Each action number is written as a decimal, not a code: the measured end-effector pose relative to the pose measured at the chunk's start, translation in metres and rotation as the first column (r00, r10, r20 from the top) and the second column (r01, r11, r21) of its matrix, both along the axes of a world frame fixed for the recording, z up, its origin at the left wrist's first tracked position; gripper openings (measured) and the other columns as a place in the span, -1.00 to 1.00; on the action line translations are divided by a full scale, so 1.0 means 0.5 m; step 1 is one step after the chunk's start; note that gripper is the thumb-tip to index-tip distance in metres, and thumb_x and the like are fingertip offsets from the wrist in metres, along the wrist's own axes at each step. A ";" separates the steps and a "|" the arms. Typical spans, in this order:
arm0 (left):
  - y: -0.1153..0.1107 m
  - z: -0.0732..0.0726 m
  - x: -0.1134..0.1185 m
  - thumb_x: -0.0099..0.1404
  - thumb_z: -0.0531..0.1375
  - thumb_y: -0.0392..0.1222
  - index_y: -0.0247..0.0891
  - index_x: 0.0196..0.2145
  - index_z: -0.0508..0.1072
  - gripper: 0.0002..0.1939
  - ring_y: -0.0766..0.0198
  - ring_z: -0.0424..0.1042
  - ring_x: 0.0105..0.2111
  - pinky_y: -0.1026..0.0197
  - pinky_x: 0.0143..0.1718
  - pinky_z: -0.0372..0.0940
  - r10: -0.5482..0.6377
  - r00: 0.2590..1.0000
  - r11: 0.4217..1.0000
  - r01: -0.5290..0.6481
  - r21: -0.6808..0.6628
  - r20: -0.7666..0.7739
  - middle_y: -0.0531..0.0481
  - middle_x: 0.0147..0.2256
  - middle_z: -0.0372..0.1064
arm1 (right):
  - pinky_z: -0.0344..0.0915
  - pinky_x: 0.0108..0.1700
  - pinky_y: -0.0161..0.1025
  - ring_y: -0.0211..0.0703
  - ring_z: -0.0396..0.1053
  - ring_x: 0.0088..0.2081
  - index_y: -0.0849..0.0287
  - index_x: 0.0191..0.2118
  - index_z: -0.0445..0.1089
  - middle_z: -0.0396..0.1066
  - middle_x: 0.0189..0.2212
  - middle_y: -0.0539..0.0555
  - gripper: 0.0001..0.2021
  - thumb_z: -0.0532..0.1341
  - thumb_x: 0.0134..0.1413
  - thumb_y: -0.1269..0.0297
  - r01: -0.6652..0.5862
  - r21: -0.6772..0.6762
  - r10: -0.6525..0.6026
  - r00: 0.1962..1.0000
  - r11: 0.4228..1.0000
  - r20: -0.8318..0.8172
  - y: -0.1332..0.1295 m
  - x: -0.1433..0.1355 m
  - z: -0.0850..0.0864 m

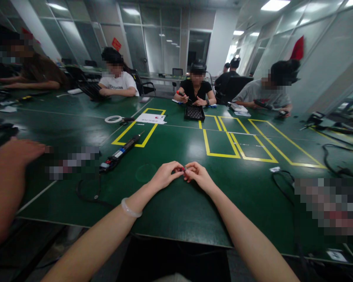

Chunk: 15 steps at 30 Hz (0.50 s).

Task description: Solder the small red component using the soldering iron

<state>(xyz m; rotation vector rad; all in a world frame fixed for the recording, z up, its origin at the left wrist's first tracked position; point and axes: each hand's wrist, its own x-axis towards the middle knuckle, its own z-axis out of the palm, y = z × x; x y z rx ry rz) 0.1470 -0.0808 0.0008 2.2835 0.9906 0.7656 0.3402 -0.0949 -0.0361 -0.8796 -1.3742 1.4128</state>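
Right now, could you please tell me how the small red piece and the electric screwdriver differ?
The small red piece is tiny, while the electric screwdriver is long. The small red piece is between the fingers of the left hand and right hand; the electric screwdriver lies on the green table. The small red piece shows red; the electric screwdriver is mainly black.

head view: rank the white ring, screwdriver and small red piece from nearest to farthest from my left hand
1. Small red piece: right at your left hand.
2. Screwdriver: on the table, to the left.
3. White ring: farther across, beyond the screwdriver.
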 end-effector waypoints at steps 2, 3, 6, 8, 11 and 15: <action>0.003 -0.004 -0.001 0.30 0.12 -0.06 -0.26 -0.21 0.46 -0.76 0.28 0.37 -0.32 0.25 -0.26 0.24 0.010 1.000 1.000 -0.010 -0.009 -0.004 -0.01 -0.31 0.41 | 0.34 -0.46 -0.35 -0.28 0.44 -0.46 0.16 -0.21 0.31 0.43 -0.43 -0.03 -0.65 0.35 -0.05 0.08 -0.003 0.014 0.004 1.000 1.000 -0.019 0.001 0.000 -0.002; 0.003 -0.005 -0.001 0.30 0.12 -0.06 -0.26 -0.22 0.46 -0.77 0.28 0.37 -0.32 0.25 -0.27 0.23 0.009 1.000 1.000 -0.009 -0.012 -0.011 0.00 -0.32 0.41 | 0.34 -0.46 -0.35 -0.29 0.43 -0.47 0.16 -0.24 0.30 0.42 -0.44 -0.03 -0.66 0.35 -0.04 0.08 -0.007 0.016 0.007 1.000 1.000 -0.016 0.001 0.000 -0.003; -0.001 -0.006 0.002 0.29 0.13 -0.09 -0.24 -0.19 0.43 -0.78 0.30 0.38 -0.33 0.26 -0.26 0.24 -0.007 1.000 0.999 0.007 -0.037 0.000 0.01 -0.31 0.41 | 0.34 -0.46 -0.34 -0.29 0.42 -0.48 0.19 -0.30 0.31 0.42 -0.48 -0.02 -0.69 0.31 0.01 0.05 -0.010 0.005 0.010 1.000 1.000 0.013 0.002 0.001 -0.004; -0.004 -0.004 0.004 0.28 0.15 -0.11 -0.23 -0.12 0.40 -0.76 0.30 0.39 -0.31 0.26 -0.24 0.26 -0.010 0.999 0.998 0.012 -0.055 0.035 0.02 -0.29 0.42 | 0.34 -0.44 -0.33 -0.29 0.41 -0.49 0.20 -0.31 0.32 0.43 -0.49 -0.01 -0.69 0.28 0.04 0.03 -0.013 -0.014 0.014 0.999 1.000 0.032 0.003 0.002 -0.004; -0.005 0.000 0.005 0.29 0.14 -0.12 -0.22 -0.14 0.40 -0.78 0.30 0.39 -0.29 0.25 -0.20 0.26 -0.019 0.998 0.998 0.023 -0.052 0.060 0.01 -0.27 0.42 | 0.33 -0.45 -0.33 -0.30 0.40 -0.51 0.20 -0.30 0.32 0.43 -0.51 0.00 -0.68 0.25 0.07 0.01 -0.012 -0.021 0.013 0.999 1.000 0.042 0.002 0.003 -0.002; -0.002 0.001 0.002 0.29 0.14 -0.11 -0.24 -0.18 0.43 -0.80 0.30 0.38 -0.30 0.25 -0.22 0.26 -0.013 0.998 0.999 0.016 -0.048 0.061 0.01 -0.29 0.41 | 0.32 -0.46 -0.34 -0.29 0.40 -0.49 0.15 -0.18 0.27 0.41 -0.44 -0.04 -0.65 0.32 0.00 0.08 -0.004 0.010 0.004 1.000 1.000 -0.011 0.000 0.001 -0.002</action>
